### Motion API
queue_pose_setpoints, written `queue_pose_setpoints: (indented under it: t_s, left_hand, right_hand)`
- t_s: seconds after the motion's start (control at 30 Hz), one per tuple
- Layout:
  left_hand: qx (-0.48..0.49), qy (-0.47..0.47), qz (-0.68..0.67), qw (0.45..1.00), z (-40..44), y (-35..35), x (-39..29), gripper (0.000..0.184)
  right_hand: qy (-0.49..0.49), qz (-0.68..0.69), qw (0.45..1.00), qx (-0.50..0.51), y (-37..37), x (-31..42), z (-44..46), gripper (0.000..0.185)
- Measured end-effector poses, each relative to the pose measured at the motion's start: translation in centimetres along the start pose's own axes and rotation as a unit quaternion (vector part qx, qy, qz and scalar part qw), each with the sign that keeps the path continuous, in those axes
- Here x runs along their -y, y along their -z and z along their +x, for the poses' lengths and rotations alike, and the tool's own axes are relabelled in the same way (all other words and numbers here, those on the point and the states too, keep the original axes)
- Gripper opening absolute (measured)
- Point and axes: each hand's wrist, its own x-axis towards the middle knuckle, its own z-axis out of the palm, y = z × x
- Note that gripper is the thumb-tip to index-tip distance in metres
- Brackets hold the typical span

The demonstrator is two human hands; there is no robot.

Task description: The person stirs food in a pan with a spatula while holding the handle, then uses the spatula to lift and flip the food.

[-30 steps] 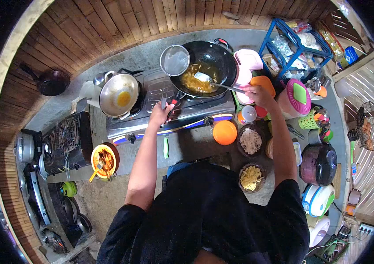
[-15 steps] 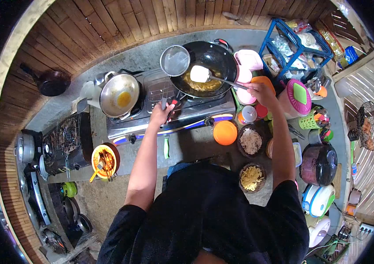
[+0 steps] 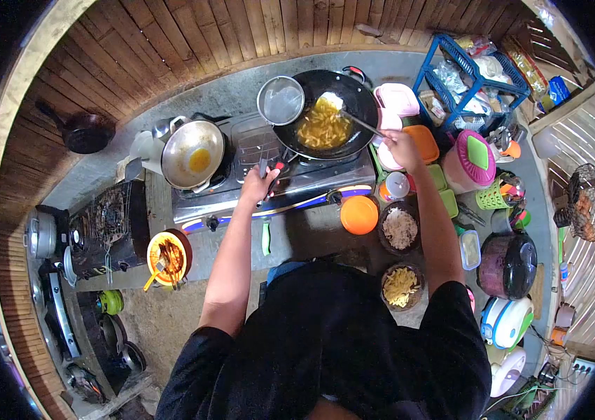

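Observation:
My left hand (image 3: 258, 185) is closed around the red-and-black handle of a dark wok (image 3: 364, 105). A grey handle also shows in this hand and appears to lead up to the round mesh strainer (image 3: 281, 100), which overlaps the wok's left rim. My right hand (image 3: 401, 150) grips a metal spatula (image 3: 360, 122) from the right side. Its blade is down in the wok, at the far edge of yellowish food strips (image 3: 324, 127) lying in oil. Part of the blade is hidden by glare and the food.
Left of the wok, a lighter pan (image 3: 193, 154) with a little oil sits on the stove (image 3: 241, 203). Nearer me are an orange lid (image 3: 359, 215), a bowl of pale shreds (image 3: 400, 227) and a bowl of yellow pieces (image 3: 402, 285). A blue rack (image 3: 451, 87) stands back right.
The spatula blade has gone from above the wok down into it, further back. The food strips are now spread out in the oil. My left hand keeps its grip.

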Motion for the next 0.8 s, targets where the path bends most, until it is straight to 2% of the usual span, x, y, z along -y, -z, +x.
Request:
queue_pose_setpoints:
  t_s: [0.03, 0.1, 0.2, 0.3, 0.53, 0.6, 0.8]
  left_hand:
    - [0.000, 0.000, -0.002, 1.000, 0.1, 0.0, 0.2, 0.032]
    - [-0.001, -0.001, -0.004, 1.000, 0.2, 0.0, 0.2, 0.032]
    - [-0.006, 0.004, -0.003, 1.000, 0.1, -0.1, 0.1, 0.031]
    - [-0.018, -0.010, 0.001, 1.000, -0.1, 0.0, -0.2, 0.031]
    - [-0.009, -0.011, -0.012, 1.000, -0.2, 0.0, -0.3, 0.031]
    - [-0.006, -0.008, -0.001, 1.000, -0.5, 0.0, -0.9, 0.031]
    - [-0.005, 0.003, 0.018, 1.000, -0.2, 0.1, -0.5, 0.032]
  right_hand:
    - [0.000, 0.000, 1.000, 0.000, 0.2, -0.3, -0.1, 0.027]
    - [-0.145, 0.072, 0.977, 0.138, 1.5, 1.6, -0.2, 0.027]
    - [-0.135, 0.152, 0.959, 0.198, 2.1, 1.8, -0.6, 0.024]
    - [-0.106, 0.170, 0.949, 0.245, 3.0, 1.8, -1.1, 0.025]
    - [-0.096, 0.204, 0.952, 0.207, 4.5, 3.7, -2.3, 0.026]
    - [-0.017, 0.116, 0.983, 0.143, 4.9, 3.7, -2.7, 0.027]
    - [-0.075, 0.029, 0.987, 0.141, 7.2, 5.4, -1.8, 0.028]
